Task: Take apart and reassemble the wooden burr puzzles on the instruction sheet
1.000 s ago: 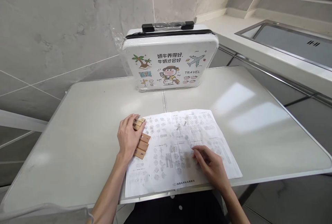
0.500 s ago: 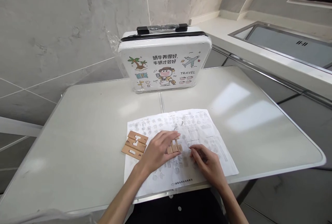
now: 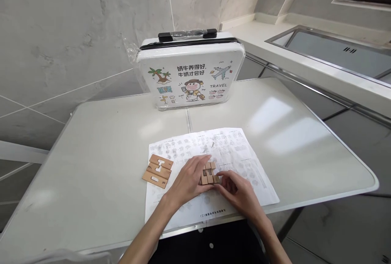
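Left hand: curled round the left side of our notched blocks, thumb along the near edge
Right hand: we pinch the blocks' near right corner, thumb and finger
Notched blocks: over the printed sheet, lifted or resting we can't tell
Slotted planks: three, flat across the sheet's left edge
White case: upright at the back of our desk

We see smooth, matt tan wooden blocks, a creased white rectangular paper sheet and a glossy off-white tabletop.
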The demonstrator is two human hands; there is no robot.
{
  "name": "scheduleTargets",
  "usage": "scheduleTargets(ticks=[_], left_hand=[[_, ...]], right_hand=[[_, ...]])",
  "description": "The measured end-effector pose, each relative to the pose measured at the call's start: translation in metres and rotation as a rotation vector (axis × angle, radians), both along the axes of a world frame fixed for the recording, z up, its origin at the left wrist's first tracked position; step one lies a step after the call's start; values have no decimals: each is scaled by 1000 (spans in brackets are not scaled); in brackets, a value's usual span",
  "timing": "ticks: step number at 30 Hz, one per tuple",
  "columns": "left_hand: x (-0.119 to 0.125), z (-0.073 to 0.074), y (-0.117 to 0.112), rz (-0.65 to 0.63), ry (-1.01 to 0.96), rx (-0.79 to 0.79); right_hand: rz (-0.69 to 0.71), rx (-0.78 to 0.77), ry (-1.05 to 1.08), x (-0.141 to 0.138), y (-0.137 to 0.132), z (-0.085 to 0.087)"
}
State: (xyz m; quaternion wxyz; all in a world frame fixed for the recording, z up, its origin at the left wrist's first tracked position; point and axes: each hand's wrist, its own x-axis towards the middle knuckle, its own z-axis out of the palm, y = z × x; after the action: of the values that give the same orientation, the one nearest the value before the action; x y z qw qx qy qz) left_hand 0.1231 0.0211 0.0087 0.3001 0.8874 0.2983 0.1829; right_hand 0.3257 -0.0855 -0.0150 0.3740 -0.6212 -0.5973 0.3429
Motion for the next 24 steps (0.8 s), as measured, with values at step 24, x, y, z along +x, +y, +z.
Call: scheduleTargets(ticks=[24], left_hand=[[-42,3,-35,349,-444,-894]], right_hand=[[-81,0,478,-2,-6,22]])
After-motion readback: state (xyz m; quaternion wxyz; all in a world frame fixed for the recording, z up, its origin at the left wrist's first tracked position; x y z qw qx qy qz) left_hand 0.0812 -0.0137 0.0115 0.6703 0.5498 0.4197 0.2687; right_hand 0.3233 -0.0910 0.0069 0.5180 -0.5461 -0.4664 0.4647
